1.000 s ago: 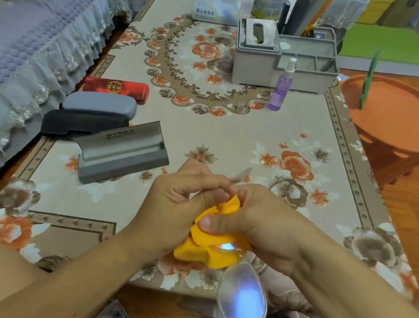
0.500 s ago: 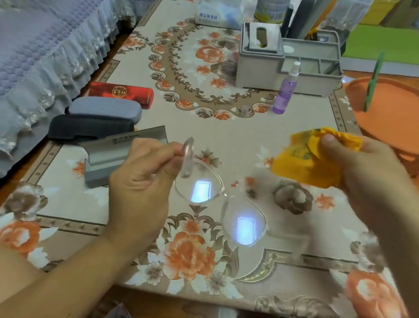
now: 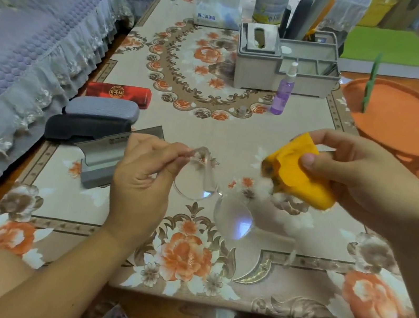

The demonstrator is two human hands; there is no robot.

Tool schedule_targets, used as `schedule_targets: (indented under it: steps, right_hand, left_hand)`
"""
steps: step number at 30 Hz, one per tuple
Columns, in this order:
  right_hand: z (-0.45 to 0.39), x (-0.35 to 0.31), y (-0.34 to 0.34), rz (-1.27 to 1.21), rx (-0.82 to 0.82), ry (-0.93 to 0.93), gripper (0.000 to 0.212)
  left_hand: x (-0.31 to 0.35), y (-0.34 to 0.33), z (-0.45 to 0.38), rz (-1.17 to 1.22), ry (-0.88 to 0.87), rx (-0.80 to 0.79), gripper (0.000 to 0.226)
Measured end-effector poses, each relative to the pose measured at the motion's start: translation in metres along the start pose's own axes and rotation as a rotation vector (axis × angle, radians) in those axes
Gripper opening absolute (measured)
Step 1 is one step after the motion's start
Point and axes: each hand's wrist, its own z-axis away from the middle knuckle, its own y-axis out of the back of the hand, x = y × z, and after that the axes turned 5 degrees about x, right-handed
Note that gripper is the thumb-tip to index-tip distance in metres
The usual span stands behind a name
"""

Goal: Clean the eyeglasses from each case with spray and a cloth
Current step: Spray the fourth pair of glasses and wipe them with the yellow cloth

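Left hand (image 3: 140, 183) fingers pinch eyeglasses (image 3: 212, 201); right hand (image 3: 360, 178) grips cloth (image 3: 300, 171) apart.

Left hand (image 3: 144, 175) raised over the table, fingers curled, thumb and forefinger pinching something thin. Right hand (image 3: 360, 178) held higher and well apart to the right, fingers and thumb curled tight (thumbnail facing the camera). Both forearms bare, reaching forward.

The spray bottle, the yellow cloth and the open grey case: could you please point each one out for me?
spray bottle (image 3: 282, 93), head view, on its purple body.
yellow cloth (image 3: 301, 171), head view, on its folded middle.
open grey case (image 3: 102, 160), head view, on its inner tray.
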Motion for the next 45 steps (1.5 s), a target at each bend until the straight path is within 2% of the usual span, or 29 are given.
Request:
schedule_targets:
  steps: [3, 5, 6, 9, 11, 13, 15, 16, 17, 19, 22, 24, 27, 31, 33, 36, 42, 45]
  right_hand:
    - [0.011, 0.002, -0.026, -0.139, -0.297, -0.01, 0.022]
    - [0.006, 0.016, -0.038, -0.032, -0.294, -0.003, 0.01]
    - [0.002, 0.024, -0.041, 0.068, -0.232, 0.01, 0.005]
    - [-0.008, 0.035, -0.041, 0.248, -0.131, -0.017, 0.018]
    - [-0.011, 0.036, -0.041, 0.188, -0.103, -0.08, 0.027]
    - [-0.015, 0.035, -0.044, 0.122, 0.09, -0.095, 0.029]
    - [-0.015, 0.029, -0.043, 0.283, 0.39, 0.076, 0.021]
    - [-0.012, 0.026, -0.043, 0.363, 0.475, 0.185, 0.022]
    - [-0.009, 0.022, -0.041, 0.406, 0.475, 0.273, 0.027]
    - [-0.002, 0.016, -0.041, 0.437, 0.239, 0.321, 0.032]
    - [0.001, 0.023, -0.05, 0.561, -0.196, 0.167, 0.028]
    - [0.001, 0.03, -0.058, 0.553, -0.323, 0.069, 0.015]
    - [0.003, 0.032, -0.064, 0.437, -0.429, -0.002, 0.023]
    - [0.007, 0.03, -0.064, 0.085, -0.461, -0.186, 0.02]
    - [0.005, 0.037, -0.066, 0.06, -0.392, -0.241, 0.016]
    - [0.002, 0.042, -0.065, 0.132, -0.268, -0.225, 0.022]
    - [0.007, 0.034, -0.066, -0.107, -0.464, -0.291, 0.022]
    - [0.005, 0.037, -0.066, -0.218, -0.51, -0.327, 0.026]
  left_hand:
    - [-0.006, -0.006, 0.002, -0.002, -0.003, -0.005, 0.016]
    - [-0.006, -0.008, 0.003, 0.003, -0.002, 0.002, 0.014]
    - [-0.005, -0.009, 0.003, 0.012, -0.002, 0.006, 0.015]
    - [-0.002, -0.006, 0.003, 0.037, -0.002, 0.022, 0.017]
    - [0.0, -0.004, 0.002, 0.037, 0.0, 0.028, 0.017]
    - [0.001, -0.003, 0.0, 0.039, -0.006, 0.035, 0.019]
    - [0.002, -0.002, -0.002, 0.041, -0.022, 0.043, 0.02]
    - [0.001, -0.001, -0.003, 0.035, -0.031, 0.044, 0.019]
    - [0.001, -0.001, -0.003, 0.024, -0.041, 0.043, 0.019]
    - [0.001, 0.001, -0.004, -0.001, -0.067, 0.041, 0.018]
    - [0.005, 0.001, -0.006, -0.007, -0.124, 0.025, 0.014]
    - [0.009, 0.0, -0.005, -0.007, -0.18, 0.002, 0.013]
    - [0.015, 0.001, -0.005, -0.023, -0.219, 0.001, 0.013]
    - [0.018, 0.002, -0.005, -0.041, -0.221, 0.018, 0.013]
    - [0.017, 0.002, -0.006, -0.055, -0.208, 0.025, 0.014]
    - [0.016, 0.003, -0.007, -0.06, -0.185, 0.027, 0.013]
    - [0.017, 0.003, -0.004, -0.046, -0.177, 0.028, 0.013]
    - [0.018, 0.005, -0.005, -0.011, -0.151, 0.05, 0.017]
